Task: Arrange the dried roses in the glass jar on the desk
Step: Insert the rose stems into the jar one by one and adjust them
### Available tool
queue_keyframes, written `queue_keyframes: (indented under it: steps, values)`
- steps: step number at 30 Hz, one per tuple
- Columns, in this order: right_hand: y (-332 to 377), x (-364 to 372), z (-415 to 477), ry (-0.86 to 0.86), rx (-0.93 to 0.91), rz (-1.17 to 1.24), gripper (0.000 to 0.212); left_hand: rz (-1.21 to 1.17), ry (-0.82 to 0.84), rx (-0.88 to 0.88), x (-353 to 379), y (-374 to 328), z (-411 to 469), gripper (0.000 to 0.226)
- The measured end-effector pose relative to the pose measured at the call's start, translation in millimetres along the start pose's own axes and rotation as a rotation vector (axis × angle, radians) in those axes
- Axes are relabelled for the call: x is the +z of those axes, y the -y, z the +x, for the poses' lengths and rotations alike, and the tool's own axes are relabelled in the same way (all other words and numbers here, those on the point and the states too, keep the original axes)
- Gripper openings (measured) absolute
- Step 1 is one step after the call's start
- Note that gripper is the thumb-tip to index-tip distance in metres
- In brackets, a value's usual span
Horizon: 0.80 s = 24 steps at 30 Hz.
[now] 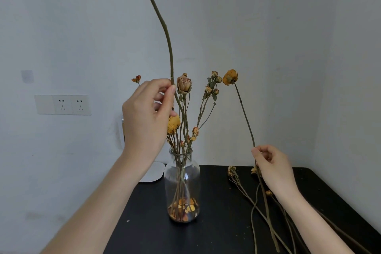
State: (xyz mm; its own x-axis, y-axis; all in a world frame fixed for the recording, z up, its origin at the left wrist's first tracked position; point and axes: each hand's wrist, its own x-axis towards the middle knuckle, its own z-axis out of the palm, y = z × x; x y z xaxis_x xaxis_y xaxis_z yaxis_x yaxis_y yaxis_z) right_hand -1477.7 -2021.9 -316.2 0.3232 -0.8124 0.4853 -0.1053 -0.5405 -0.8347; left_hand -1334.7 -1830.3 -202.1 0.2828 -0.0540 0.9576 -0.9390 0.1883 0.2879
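**Holding two stems at the jar of dried roses**

Standing near the back edge of the black worktop point(206, 233), the glass jar point(182, 183) carries a loose bunch of dried roses point(184, 84). Their stems fan out of its neck, and fallen petals point(183, 208) lie at its bottom. The left hand point(146, 117) pinches a long bare stem point(165, 33) between thumb and fingertips beside the bunch. This stem leads down toward the jar's neck and up out of view. The right hand point(272, 163), well right of the jar, pinches the lower stem of an orange rose point(230, 77), held upright. Loose stems point(257, 208) lie on the worktop below it. A wall socket point(62, 104) sits far left.
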Motion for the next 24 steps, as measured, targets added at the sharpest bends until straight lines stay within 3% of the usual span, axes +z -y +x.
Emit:
queue_keyframes:
  steps: [13, 24]
  values:
    - [2, -1, -1, -0.008, -0.005, 0.005, 0.006, 0.075, 0.015, 0.068, 2, 2, 0, 0.014]
    - [-1, 2, -2, -0.003, 0.007, -0.005, 0.008, 0.35, 0.302, 0.153, 16, 6, -22, 0.015]
